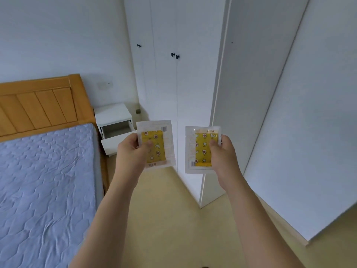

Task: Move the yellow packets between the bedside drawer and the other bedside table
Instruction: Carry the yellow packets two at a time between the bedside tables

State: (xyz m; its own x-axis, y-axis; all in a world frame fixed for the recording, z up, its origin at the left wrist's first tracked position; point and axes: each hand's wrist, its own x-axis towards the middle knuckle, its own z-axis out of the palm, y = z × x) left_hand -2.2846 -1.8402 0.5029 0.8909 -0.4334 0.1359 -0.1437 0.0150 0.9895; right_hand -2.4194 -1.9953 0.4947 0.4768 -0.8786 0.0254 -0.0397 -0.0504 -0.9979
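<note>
I hold two yellow packets up in front of me, one in each hand. My left hand (132, 151) grips the left yellow packet (157, 146) by its left edge, thumb on its patterned face. My right hand (222, 153) grips the right yellow packet (201, 149) by its right edge. Both packets are clear sleeves with a yellow star-and-flower insert. Beyond them stands a white bedside table (114, 115) against the wall, its drawer (116, 133) pulled open; the part of the drawer's inside that I see looks empty.
A bed with a pale blue quilted mattress (44, 186) and a wooden headboard (38, 105) fills the left. White wardrobe doors with black knobs (175, 56) rise ahead; one door (247, 89) stands open on the right. Yellowish floor (173, 209) runs between bed and wardrobe.
</note>
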